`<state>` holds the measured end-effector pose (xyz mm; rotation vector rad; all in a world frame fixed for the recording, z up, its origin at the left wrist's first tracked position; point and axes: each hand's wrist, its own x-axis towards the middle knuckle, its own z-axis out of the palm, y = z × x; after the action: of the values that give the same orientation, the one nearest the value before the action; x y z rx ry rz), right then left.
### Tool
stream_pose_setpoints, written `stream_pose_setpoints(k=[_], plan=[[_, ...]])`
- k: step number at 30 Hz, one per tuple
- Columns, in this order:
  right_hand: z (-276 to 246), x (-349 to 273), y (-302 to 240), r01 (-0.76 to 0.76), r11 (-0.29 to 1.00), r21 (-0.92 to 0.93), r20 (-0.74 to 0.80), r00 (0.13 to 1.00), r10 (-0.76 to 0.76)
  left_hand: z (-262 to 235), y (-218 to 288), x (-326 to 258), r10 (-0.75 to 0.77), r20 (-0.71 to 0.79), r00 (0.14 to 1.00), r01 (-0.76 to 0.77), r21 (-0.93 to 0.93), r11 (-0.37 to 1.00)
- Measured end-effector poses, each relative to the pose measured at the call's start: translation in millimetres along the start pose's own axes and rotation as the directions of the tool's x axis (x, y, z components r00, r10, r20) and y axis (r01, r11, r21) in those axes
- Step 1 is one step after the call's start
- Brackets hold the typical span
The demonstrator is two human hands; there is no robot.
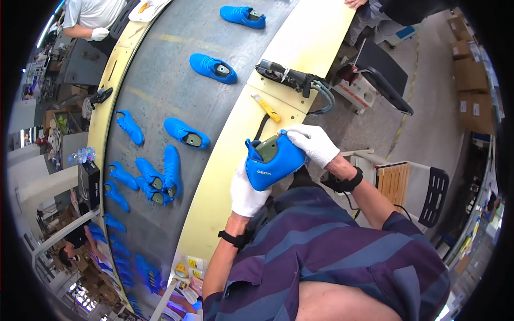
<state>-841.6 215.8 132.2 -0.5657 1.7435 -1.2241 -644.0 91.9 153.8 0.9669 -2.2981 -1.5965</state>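
Observation:
A blue shoe upper with a dark green last inside is held in front of my body, tilted with its heel end toward me. My left hand, in a white glove, supports it from the left and below, the fingers partly hidden behind it. My right hand, also gloved, pinches the collar edge at the top right. Just beyond the shoe, a yellow utility knife lies on the pale yellow ledge.
A grey conveyor belt carries several blue shoes, one of them a nearby shoe. A black tool with hoses rests on the ledge. A black chair stands to the right. A gloved co-worker's hand shows across the belt.

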Motion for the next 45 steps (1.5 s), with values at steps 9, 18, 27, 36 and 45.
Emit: stream_pose_setpoints(k=[9, 18, 27, 36, 45], plan=[[5, -20, -35, 0.049, 0.997, 0.061, 0.063, 0.997, -0.053, -21, 8, -29, 0.043, -0.081, 0.996, -0.028, 0.179, 0.983], [90, -36, -25, 0.211, 0.953, -0.219, 0.128, 0.974, -0.187, -66, -58, -49, 0.241, -0.106, 0.965, -0.172, 0.442, 0.881], [198, -18, 150, 0.567, 0.698, -0.436, 0.606, 0.759, -0.238, 2, -251, -109, -0.348, -0.155, 0.925, 0.273, -0.367, 0.889], [193, 29, 172, 0.245, 0.832, -0.498, 0.382, 0.923, -0.044, 30, -224, -82, -0.652, -0.567, 0.503, 0.777, -0.034, 0.629], [209, 13, 141, 0.108, 0.878, -0.466, 0.518, 0.838, 0.171, 7, -287, -145, -0.483, 0.216, 0.848, 0.342, -0.92, 0.189]])
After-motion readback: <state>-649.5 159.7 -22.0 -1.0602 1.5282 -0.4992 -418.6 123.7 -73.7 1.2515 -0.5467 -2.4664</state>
